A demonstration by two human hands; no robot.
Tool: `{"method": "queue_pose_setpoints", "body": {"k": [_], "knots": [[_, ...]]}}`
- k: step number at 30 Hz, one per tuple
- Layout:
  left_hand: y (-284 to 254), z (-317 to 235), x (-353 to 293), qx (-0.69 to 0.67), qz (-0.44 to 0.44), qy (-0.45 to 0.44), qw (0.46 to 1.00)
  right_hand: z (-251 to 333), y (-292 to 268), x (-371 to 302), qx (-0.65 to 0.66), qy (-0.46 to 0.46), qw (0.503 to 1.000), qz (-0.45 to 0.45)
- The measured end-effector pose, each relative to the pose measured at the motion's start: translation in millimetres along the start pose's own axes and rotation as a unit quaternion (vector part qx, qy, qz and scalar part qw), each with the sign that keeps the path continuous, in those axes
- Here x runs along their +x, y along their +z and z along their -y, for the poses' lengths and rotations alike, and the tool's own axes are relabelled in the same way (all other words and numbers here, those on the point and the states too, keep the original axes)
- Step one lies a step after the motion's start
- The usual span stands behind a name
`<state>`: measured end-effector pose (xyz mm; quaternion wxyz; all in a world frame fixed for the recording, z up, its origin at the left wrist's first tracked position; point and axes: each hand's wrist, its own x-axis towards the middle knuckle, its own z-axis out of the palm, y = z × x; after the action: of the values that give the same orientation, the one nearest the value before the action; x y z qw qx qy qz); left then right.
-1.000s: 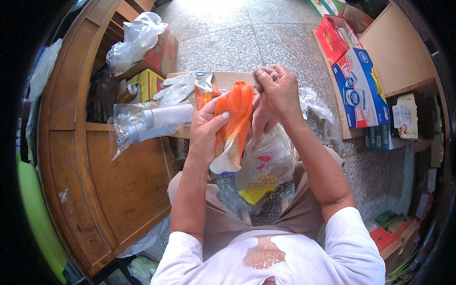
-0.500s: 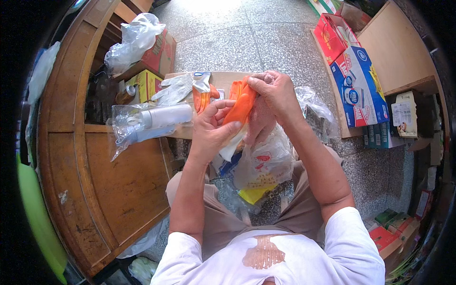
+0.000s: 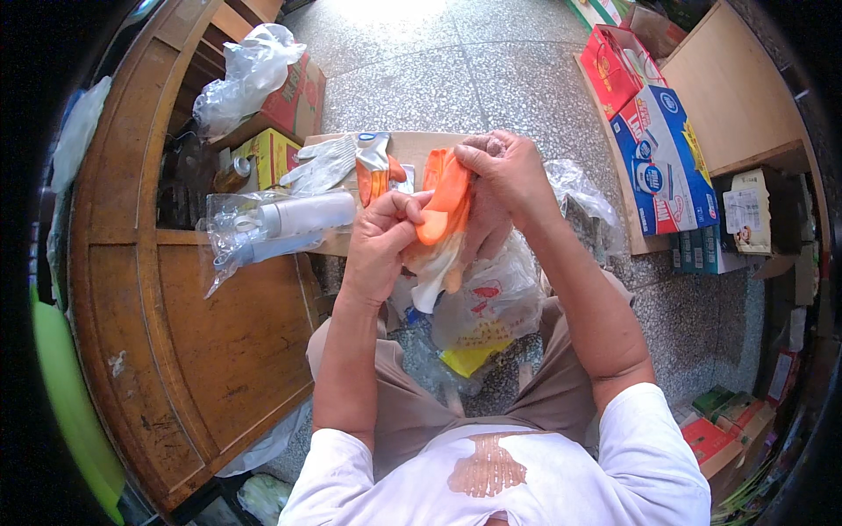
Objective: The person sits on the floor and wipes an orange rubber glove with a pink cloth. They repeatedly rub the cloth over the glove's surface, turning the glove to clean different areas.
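Note:
An orange-coated work glove (image 3: 449, 188) with a pale knitted cuff is held between my two hands above the low board. My left hand (image 3: 381, 235) pinches the glove's orange edge with thumb and fingers. At the top of the orange part, my right hand (image 3: 509, 175) grips it between thumb and fingers; a pinkish shape below this hand is hard to make out. On the board, left of the held glove, lie a whitish knitted glove (image 3: 320, 168) and an orange and grey glove (image 3: 373, 167). Nearest my left wrist is a pale bottle (image 3: 311, 213) in clear plastic.
A white plastic bag (image 3: 491, 298) with red print hangs between my knees, above a yellow piece (image 3: 474, 358). A wooden cabinet (image 3: 219, 342) stands at left. A blue carton (image 3: 662, 162) and red box (image 3: 614, 70) are at right. Crumpled clear plastic (image 3: 588, 202) lies beyond my right forearm.
My left hand has shifted from supporting the glove's side with spread fingers to pinching its edge. The glove now hangs flatter and wider, its cuff lower. My right hand stays nearly in place.

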<state>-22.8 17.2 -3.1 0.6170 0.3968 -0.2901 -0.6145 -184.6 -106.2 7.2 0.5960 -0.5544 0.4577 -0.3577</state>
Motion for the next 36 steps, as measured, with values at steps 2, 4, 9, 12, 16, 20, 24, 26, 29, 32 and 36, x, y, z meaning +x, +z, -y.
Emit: {"method": "queue_pose_setpoints", "body": {"k": [2, 4, 9, 12, 16, 20, 24, 26, 29, 32, 36], "knots": [[1, -1, 0, 0.027, -0.013, -0.002, 1.0, -3, 5, 2, -0.117, -0.054, 0.991, -0.026], [1, -2, -1, 0.051, -0.028, -0.004, 0.998, 2, 13, -11, -0.239, -0.225, 0.939, -0.099], [3, -2, 0, -0.009, -0.011, 0.023, 1.0, 5, 21, -24, -0.335, -0.396, 0.852, -0.07], [-5, -2, 2, -0.034, -0.032, 0.042, 0.998, 6, 23, -23, -0.264, -0.416, 0.87, -0.028], [-9, -7, 3, -0.076, -0.032, 0.059, 0.995, 0, 28, -31, -0.182, -0.434, 0.876, 0.103], [-8, -9, 1, -0.095, -0.018, 0.041, 0.995, 0, 22, -26, -0.222, -0.439, 0.862, 0.12], [-8, -11, -1, -0.077, -0.027, 0.036, 0.996, 12, 11, -26, -0.353, -0.466, 0.807, 0.088], [-10, -10, 0, -0.072, -0.023, 0.033, 0.997, 12, 9, -23, -0.361, -0.465, 0.805, 0.07], [-4, -12, 0, -0.078, -0.024, 0.034, 0.996, 7, 8, -20, -0.323, -0.454, 0.828, 0.067], [-6, -14, 0, -0.093, -0.025, 0.01, 0.995, 5, 17, -32, -0.296, -0.46, 0.832, 0.098], [-10, -10, 1, -0.056, -0.024, 0.011, 0.998, 2, 15, -28, -0.327, -0.455, 0.824, 0.081]]}}
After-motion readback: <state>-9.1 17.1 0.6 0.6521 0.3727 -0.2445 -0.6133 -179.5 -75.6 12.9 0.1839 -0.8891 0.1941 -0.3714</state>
